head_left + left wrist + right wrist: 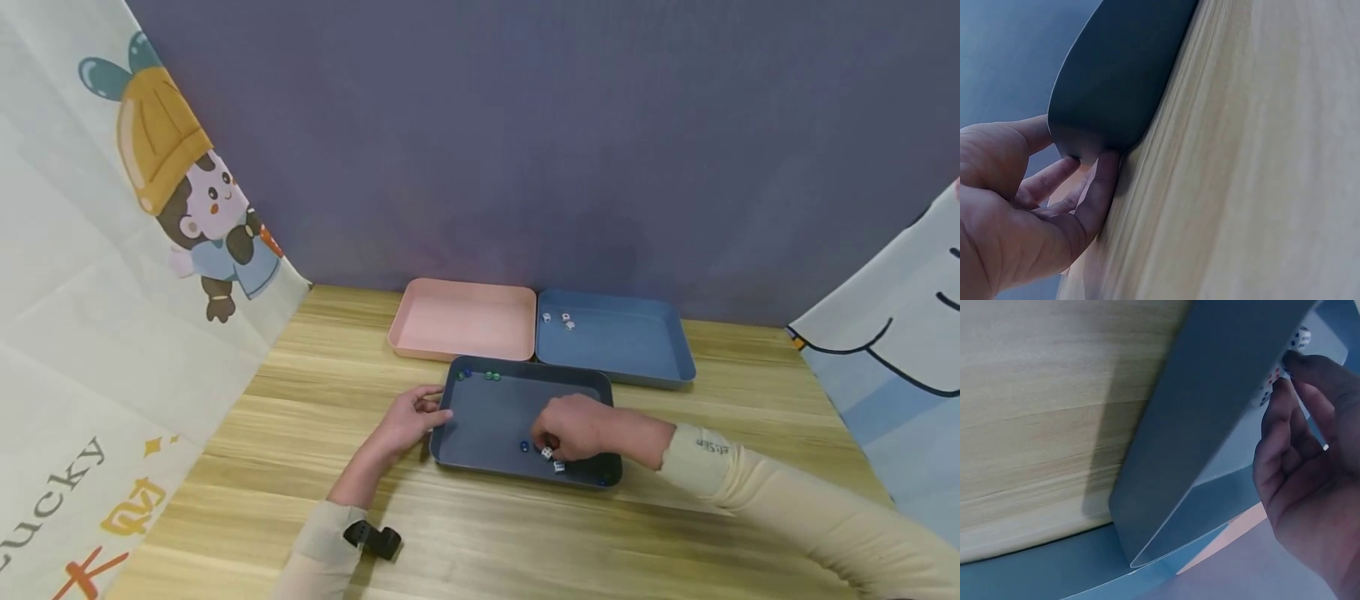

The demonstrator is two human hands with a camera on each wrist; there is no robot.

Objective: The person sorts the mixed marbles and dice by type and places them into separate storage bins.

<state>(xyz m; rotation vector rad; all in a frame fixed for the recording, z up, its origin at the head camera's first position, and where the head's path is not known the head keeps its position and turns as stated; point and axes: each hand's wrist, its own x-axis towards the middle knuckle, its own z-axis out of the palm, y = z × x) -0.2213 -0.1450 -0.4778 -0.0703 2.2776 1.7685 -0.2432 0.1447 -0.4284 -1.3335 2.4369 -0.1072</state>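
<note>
My left hand (408, 422) grips the left rim of a dark grey tray (480, 425), thumb over the edge and fingers against the outer wall (1116, 69). Inside that tray, near its front right, my right hand (577, 427) reaches down with thumb and fingers together. The right wrist view shows it pinching a white die with red dots (1274, 375), partly hidden by the fingertips. Two white dice, one nearer the hand (547, 452) and one by the front wall (558, 467), lie below it. A blue marble (524, 447) sits just left of the fingers.
Green marbles (492, 376) and a blue marble (468, 373) lie along the dark tray's back edge. Behind stand a pink tray (465, 321) and a blue tray (622, 337), side by side; the blue one holds three white dice (566, 317). All rest on a wood-grain table (300, 417).
</note>
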